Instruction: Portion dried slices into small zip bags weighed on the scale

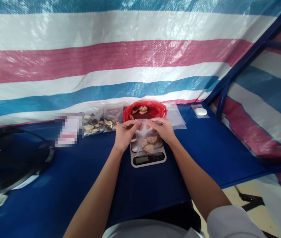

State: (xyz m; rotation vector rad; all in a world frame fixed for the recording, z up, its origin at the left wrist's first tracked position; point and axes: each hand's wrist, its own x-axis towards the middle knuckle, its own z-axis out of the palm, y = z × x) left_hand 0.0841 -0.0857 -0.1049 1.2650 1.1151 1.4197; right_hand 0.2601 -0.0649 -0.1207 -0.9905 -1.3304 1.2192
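Observation:
Both hands pinch the top edge of a clear plastic bag (pixel 144 134), which hangs with several pale brown dried slices (pixel 149 145) in its lower part. My left hand (pixel 127 132) is closed on the left side of that edge, my right hand (pixel 164 129) on the right side. Beneath the bag sits a white kitchen scale (pixel 164 158); its dark display strip faces me, and no digits can be read. Just behind my hands stands a red plastic bag (pixel 159 107), its mouth wide, with more slices inside.
Two filled clear bags (pixel 93 125) lie left of the red bag. Flat clear bags (pixel 180 119) lie to its right, and a white oval object (pixel 200 112) on a small bag is farther right. A black round object (pixel 11 155) stands at left on the blue table (pixel 81 185). Striped sheeting (pixel 105 59) rises behind.

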